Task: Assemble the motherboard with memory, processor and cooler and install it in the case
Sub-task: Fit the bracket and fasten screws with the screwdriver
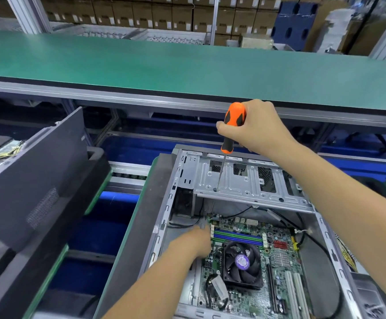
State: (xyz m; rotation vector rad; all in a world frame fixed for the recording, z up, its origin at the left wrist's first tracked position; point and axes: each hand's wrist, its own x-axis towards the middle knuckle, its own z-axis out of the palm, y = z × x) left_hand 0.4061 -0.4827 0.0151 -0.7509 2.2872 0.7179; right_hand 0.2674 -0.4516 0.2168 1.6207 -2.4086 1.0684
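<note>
Head view, looking down into an open computer case (164, 203) lying on its side near the right end of the work surface, below a long green bench (187, 65) that runs across the far side.

The motherboard (279, 261) already sits flat on the case floor, with the black cooler fan (242, 263) mounted near its middle and the blue and green memory sticks (238, 237) seated in slots just beyond the fan. The board looks assembled, so the step in hand is probably fastening it to the case.

The right hand (261, 125) is closed around the orange and black handle of a screwdriver (232, 130), held nearly upright. Its thin shaft passes down through a hole in the metal drive bay bracket (245, 183), probably to reach a screw at the board's far left corner, which the bracket overhangs.

The left hand (194, 240) rests at the board's left edge beside the memory, likely steadying the board or a screw; its fingers are hidden, so whether they grip anything cannot be told.

A dark grey side panel (37, 169) leans at the left, out of the way.
</note>
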